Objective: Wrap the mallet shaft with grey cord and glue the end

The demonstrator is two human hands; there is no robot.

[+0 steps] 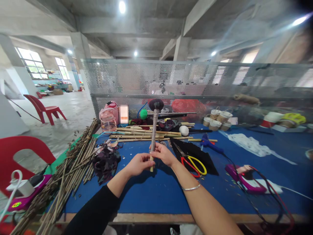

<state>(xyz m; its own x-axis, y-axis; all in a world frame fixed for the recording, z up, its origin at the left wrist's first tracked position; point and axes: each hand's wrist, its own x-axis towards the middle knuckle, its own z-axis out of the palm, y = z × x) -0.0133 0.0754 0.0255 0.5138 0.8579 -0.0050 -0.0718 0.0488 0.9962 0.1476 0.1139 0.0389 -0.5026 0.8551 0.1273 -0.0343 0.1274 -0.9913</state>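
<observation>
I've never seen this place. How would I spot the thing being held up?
Find the perforated metal screen, then the blue table in front of it. Over the table, a slim greyish stick stands roughly upright, held near its lower end by the left grip and right grip. Unlike the pale sticks lying behind it, it carries a dark, rounded head on top.

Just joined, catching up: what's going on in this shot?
A person's left hand and right hand hold a stick upright near its lower end, above the blue tabletop; its dark, rounded head is on top. Scissors lie on black cloth to the right, dry stalks to the left.
</observation>
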